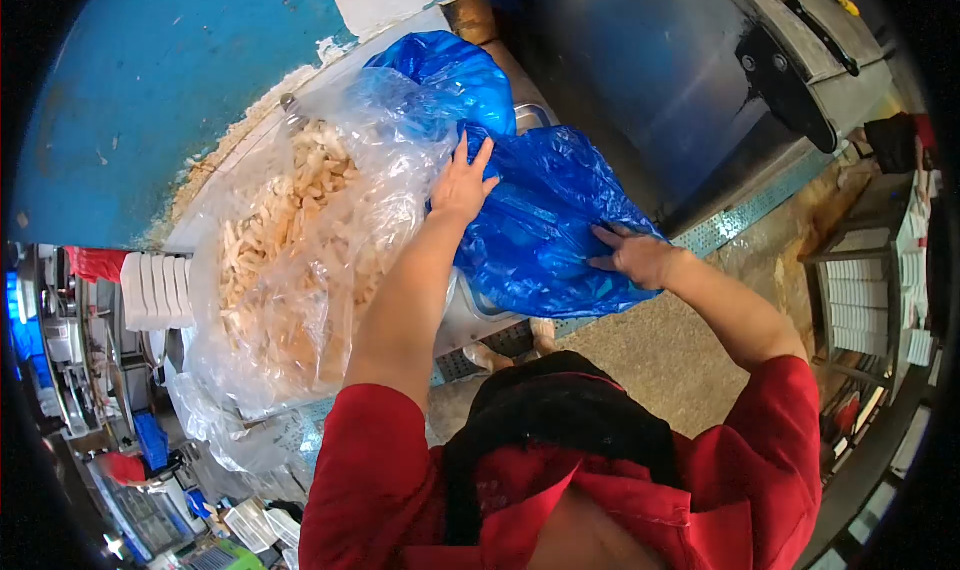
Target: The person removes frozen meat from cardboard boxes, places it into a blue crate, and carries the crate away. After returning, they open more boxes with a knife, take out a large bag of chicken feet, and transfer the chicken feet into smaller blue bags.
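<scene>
A dark blue plastic bag (545, 220) lies spread over a metal container (535, 116), whose rim shows at the back. My left hand (463, 182) rests at the bag's left edge with its fingers spread. On the right side of the same bag lies my right hand (640, 257), thumb and a finger apart and pressed to the plastic. Left of my left forearm, a large clear plastic bag (390, 185) holds many pale, fry-like pieces (290, 210). Behind it bulges a brighter blue plastic bag (470, 80).
A blue panel (180, 90) with a worn edge stands at the far left. Stacked white trays (157, 290) sit beside the clear bag. A steel unit with a black bracket (785, 85) is at the back right. Shelves with white stacks (858, 305) stand right; a person's red sleeve (122, 468) shows lower left.
</scene>
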`<state>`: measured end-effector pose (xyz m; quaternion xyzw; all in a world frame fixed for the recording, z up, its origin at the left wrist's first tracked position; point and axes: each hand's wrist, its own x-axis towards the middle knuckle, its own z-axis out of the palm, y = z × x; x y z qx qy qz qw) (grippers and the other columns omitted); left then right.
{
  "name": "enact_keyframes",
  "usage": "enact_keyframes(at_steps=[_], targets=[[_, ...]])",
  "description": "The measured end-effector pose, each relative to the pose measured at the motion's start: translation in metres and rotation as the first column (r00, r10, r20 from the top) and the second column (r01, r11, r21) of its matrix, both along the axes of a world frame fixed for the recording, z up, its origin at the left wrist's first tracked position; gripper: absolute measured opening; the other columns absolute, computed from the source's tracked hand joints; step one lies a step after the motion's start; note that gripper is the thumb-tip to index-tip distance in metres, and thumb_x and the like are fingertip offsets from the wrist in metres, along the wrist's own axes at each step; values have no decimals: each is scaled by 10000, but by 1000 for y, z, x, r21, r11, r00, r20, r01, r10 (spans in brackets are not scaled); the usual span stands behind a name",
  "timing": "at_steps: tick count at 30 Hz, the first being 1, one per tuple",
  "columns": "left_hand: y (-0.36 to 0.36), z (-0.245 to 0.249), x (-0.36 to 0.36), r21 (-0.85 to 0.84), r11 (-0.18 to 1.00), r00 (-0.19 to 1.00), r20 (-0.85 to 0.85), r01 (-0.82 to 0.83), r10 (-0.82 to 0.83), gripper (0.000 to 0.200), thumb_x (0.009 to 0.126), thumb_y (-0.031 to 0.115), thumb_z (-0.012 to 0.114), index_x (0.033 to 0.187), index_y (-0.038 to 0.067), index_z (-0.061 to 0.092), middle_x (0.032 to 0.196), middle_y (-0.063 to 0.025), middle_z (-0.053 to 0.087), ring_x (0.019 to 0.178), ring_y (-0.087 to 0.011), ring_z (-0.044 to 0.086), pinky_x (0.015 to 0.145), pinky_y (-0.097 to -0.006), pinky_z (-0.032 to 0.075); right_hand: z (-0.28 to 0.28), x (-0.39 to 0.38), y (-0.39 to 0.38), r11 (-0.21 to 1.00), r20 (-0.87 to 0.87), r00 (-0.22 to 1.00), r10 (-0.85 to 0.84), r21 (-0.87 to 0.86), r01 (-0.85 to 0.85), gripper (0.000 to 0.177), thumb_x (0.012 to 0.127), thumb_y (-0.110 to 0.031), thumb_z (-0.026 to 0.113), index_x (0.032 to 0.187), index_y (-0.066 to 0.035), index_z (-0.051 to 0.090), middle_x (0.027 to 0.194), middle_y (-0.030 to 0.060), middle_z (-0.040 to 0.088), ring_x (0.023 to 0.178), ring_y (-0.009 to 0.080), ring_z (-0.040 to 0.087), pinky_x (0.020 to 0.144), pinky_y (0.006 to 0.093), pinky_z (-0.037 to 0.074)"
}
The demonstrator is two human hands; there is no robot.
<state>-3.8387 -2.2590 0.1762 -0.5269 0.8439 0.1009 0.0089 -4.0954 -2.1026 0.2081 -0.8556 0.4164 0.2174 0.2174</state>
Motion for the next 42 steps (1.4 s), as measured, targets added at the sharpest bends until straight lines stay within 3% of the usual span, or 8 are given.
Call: enact_keyframes(at_steps=[8, 12, 22, 26, 34, 36, 38, 42], targets=[[46, 13, 4, -290, 936, 979, 98, 200, -179, 571, 794, 169, 590, 1312, 73, 369, 1354, -305, 238, 1240, -495, 231, 1018, -532, 233, 32, 17, -72, 887, 709, 580, -402, 143, 440, 485, 725, -46, 595, 1194, 16, 490, 1169, 216, 527, 1081, 323, 517, 919, 347, 407], [109, 51, 0, 205, 893, 912, -6, 402, -409, 559, 841, 422, 498, 1321, 158, 386, 1406, -196, 238, 1295, -426, 180, 1021, -595, 134, 16, 16, -113, 812, 698, 450, -557, 345, 471, 515, 788, -39, 561, 1282, -20, 417, 1189, 158, 541, 1053, 237, 529, 910, 326, 409], [133, 26, 22, 374, 879, 950, -16, 295, -312, 448, 818, 253, 572, 1203, 39, 490, 1359, -227, 311, 1263, -432, 254, 1061, -485, 179, -3, 30, -152, 912, 593, 751, -289, -68, 405, 428, 712, -186, 631, 1071, 36, 561, 1033, 245, 574, 981, 356, 551, 849, 382, 429], [143, 96, 46, 173, 922, 726, -672, 346, -146, 311, 796, 171, 612, 1060, 8, 584, 1089, -181, 579, 983, -298, 574, 861, -362, 451, 68, 70, -147, 959, 456, 871, -185, -111, 262, 262, 733, -152, 609, 922, 29, 615, 881, 222, 610, 853, 337, 592, 758, 391, 454], [70, 161, 282, -188, 749, 642, -667, -636, 378, 123, 781, 121, 607, 865, 43, 650, 829, -119, 646, 724, -251, 622, 662, -321, 482, 143, 242, -149, 953, 878, 398, -267, 180, 242, 133, 761, -55, 611, 873, 16, 628, 774, 81, 625, 711, 112, 567, 639, 247, 457], [61, 146, 330, -198, 700, 651, -596, -686, 470, 119, 780, 131, 604, 856, 55, 654, 847, -120, 644, 742, -252, 619, 668, -332, 479, 126, 287, -171, 971, 786, 592, -181, 46, 236, 216, 754, -99, 618, 946, -1, 610, 810, 105, 632, 723, 153, 586, 655, 273, 465], [53, 126, 364, -213, 865, 884, 12, -454, 466, 259, 707, 262, 679, 899, 90, 652, 877, -133, 640, 818, -289, 606, 711, -383, 467, 111, 321, -186, 974, 637, 764, -101, -93, 207, 301, 748, -143, 625, 1020, -18, 591, 846, 129, 639, 734, 193, 606, 671, 300, 473], [33, 69, 393, 1, 929, 891, -285, -369, 354, 1003, 480, 400, 814, 1321, 103, 355, 1327, -177, 375, 1294, -368, 213, 1044, -476, 198, 53, 355, -191, 969, 496, 868, 1, -216, 122, 627, 727, -189, 609, 1309, -141, 381, 1162, 174, 541, 1058, 334, 523, 899, 383, 407]])
